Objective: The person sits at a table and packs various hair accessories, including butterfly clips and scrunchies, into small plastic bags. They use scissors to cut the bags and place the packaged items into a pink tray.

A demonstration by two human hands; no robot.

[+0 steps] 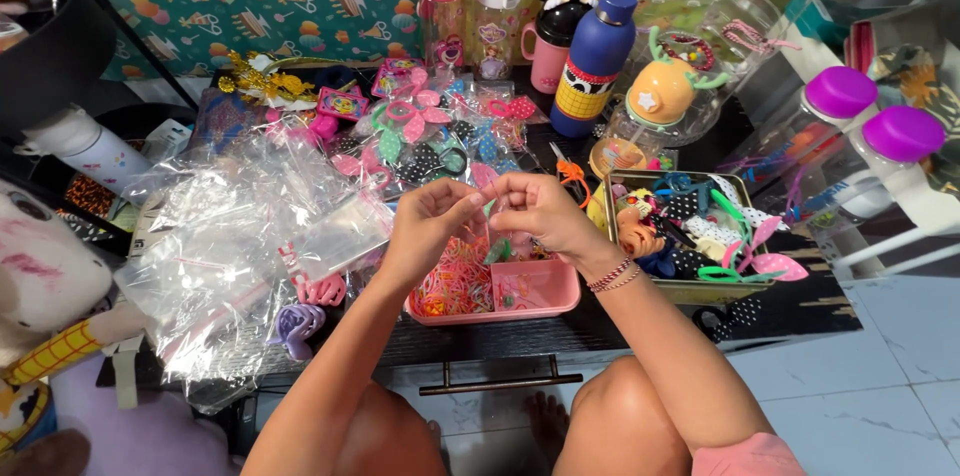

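While hovering together over the pink tray (pixel 545 298), left hand (pixel 428 226) and right hand (pixel 543 214) pinching a small clear bag (pixel 494 236) between narrow fingertips. Filling the tray: tiny colourful bands (pixel 455 286). At three o'clock, holding bows and headbands: a metal tin (pixel 700 288).

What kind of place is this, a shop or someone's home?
Probably a small home workspace or stall for packing children's hair accessories: clear plastic bags piled left, a pink tray of tiny elastics, and a metal box of bow headbands.
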